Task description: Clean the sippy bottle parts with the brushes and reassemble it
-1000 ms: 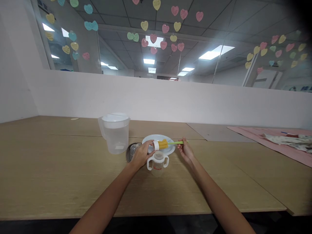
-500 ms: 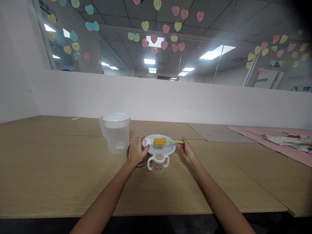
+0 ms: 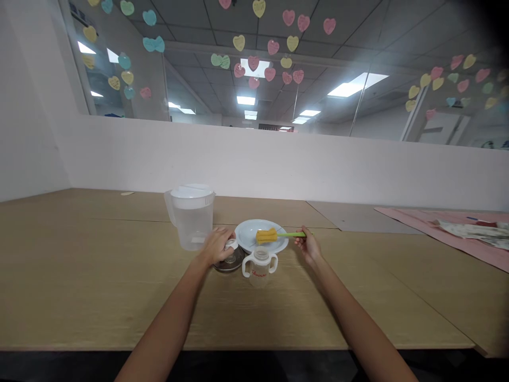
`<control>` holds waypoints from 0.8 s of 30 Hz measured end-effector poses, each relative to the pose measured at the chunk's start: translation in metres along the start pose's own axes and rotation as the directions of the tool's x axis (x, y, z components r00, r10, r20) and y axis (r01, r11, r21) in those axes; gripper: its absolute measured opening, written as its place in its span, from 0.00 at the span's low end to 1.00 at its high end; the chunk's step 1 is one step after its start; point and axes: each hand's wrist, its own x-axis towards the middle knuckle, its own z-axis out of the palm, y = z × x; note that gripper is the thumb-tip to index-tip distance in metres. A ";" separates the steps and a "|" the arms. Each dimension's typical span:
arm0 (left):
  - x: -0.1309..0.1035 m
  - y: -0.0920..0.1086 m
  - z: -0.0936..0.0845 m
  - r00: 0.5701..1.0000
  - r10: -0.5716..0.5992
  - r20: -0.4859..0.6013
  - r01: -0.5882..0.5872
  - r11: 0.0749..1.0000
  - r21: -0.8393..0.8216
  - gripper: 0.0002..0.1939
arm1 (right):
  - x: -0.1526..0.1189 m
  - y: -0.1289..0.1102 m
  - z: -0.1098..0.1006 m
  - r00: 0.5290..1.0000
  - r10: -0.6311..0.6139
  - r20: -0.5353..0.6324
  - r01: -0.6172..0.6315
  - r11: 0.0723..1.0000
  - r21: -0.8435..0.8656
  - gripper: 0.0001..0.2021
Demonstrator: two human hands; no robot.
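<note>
My left hand (image 3: 218,246) has its fingers around a small white bottle cap ring (image 3: 231,244), low over a round dark metal dish (image 3: 230,262). Whether the ring touches the dish I cannot tell. In my right hand (image 3: 308,244) is the green handle of a bottle brush (image 3: 266,235), held level. Its yellow sponge head is over a white plate (image 3: 243,229). In front of the plate a clear baby bottle (image 3: 260,266) with two white side handles stands upright, its mouth uncovered.
A translucent lidded pitcher (image 3: 193,220) stands behind my left hand. At the far right a pink mat (image 3: 413,223) carries a patterned cloth (image 3: 471,229). A white wall (image 3: 254,164) with a window above it borders the table's back edge.
My left hand has moved left and down with the white ring, from beside the brush head to over the metal dish. My right hand still holds the brush in nearly the same place.
</note>
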 end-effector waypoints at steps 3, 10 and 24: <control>0.000 0.002 -0.001 0.999 -0.028 -0.032 0.029 0.999 0.027 0.13 | -0.001 -0.003 0.001 0.990 0.140 -0.032 -0.137 0.987 0.081 0.10; 0.002 0.004 0.001 0.999 -0.049 0.008 0.048 0.990 0.129 0.16 | -0.005 -0.006 0.004 0.985 0.169 -0.045 -0.163 0.980 0.110 0.10; 0.004 0.007 0.005 0.984 -0.029 0.175 0.002 0.989 0.151 0.07 | -0.006 -0.008 0.004 0.979 0.197 -0.054 -0.189 0.975 0.117 0.11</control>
